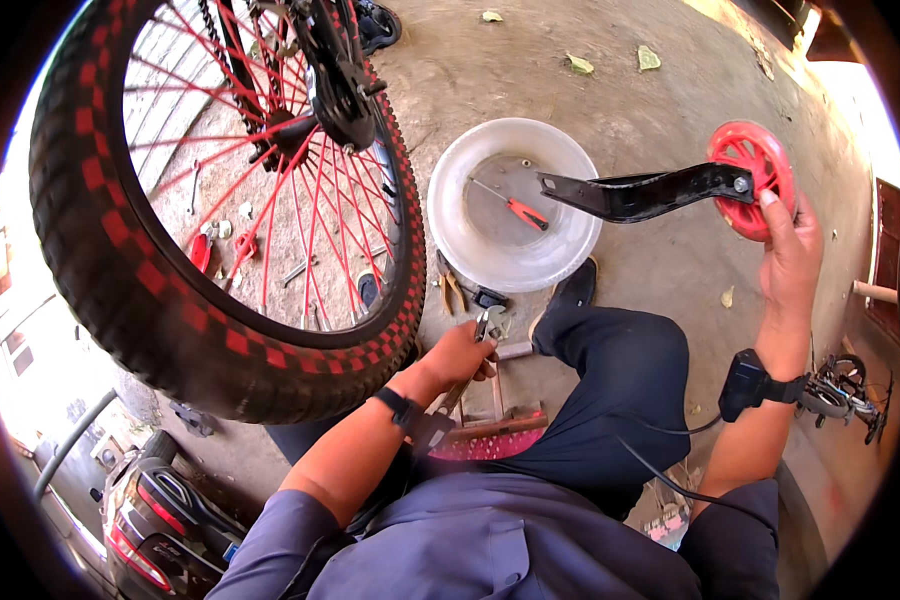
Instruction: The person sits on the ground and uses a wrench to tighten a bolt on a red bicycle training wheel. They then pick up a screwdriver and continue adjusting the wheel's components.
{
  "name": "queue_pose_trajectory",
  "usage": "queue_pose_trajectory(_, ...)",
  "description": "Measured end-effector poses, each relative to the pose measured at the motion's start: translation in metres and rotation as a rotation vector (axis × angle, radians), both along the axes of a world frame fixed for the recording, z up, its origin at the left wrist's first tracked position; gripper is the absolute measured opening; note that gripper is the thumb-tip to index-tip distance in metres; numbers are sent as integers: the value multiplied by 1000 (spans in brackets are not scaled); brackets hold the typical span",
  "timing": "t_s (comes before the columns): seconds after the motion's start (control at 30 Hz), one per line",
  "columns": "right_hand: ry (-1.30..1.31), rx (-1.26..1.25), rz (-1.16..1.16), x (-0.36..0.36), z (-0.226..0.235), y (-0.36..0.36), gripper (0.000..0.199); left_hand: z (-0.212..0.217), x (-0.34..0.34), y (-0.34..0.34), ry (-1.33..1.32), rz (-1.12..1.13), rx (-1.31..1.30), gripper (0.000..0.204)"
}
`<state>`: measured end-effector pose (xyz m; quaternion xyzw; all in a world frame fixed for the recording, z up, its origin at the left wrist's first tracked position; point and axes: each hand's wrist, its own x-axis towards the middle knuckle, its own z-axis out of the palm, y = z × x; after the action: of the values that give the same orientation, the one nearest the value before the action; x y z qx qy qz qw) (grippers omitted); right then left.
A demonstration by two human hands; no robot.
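Overhead, a small red plastic training wheel (753, 180) bolted to a bent black metal bracket (642, 192) is held up in the right hand (790, 260). The fingers are wrapped around the wheel's rim, thumb at the hub side, so that the bracket juts out level toward the person's left, its free end hanging above a round translucent white plastic bowl (460, 240). Held this way, the bracket's bolt end is turned to face the person, seemingly for inspection.

The bowl is set on the bare concrete floor (530, 70), just beyond the person's knee, and appears to serve as a parts tray: a red-handled screwdriver (515, 208) and a small fastener are lying in it, kept from rolling off.

Lower down, the left hand (460, 355) is closed around a grey metal hand tool (475, 345), probably pliers or a wrench, fingers curled tight on its handles; its exact kind cannot be told. It is kept low, beside the black bicycle tyre with red checker blocks (220, 330), whose red-spoked wheel is standing upright at the floor's left side. More pliers with yellowish grips (452, 290) are lying between tyre and bowl, near the hand. Black trackers are strapped on both wrists.
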<state>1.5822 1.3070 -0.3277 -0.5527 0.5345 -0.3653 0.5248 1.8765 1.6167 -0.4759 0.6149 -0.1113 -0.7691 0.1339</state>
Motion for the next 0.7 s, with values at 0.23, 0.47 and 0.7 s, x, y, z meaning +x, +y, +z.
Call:
queue_pose_trajectory(0.23, -83, -68, 4, -8, 5, 14, 33, -76, -6, 19, 45, 291, 15, 22)
queue_pose_trajectory(0.47, -108, -124, 66, -17, 31, 46, 38, -65, 7, 50, 10, 579, -20, 13)
queue_pose_trajectory(0.7, -38, -340, 236, 34, 81, 101, 37, -29, 25, 72, -44, 829, -238, 18)
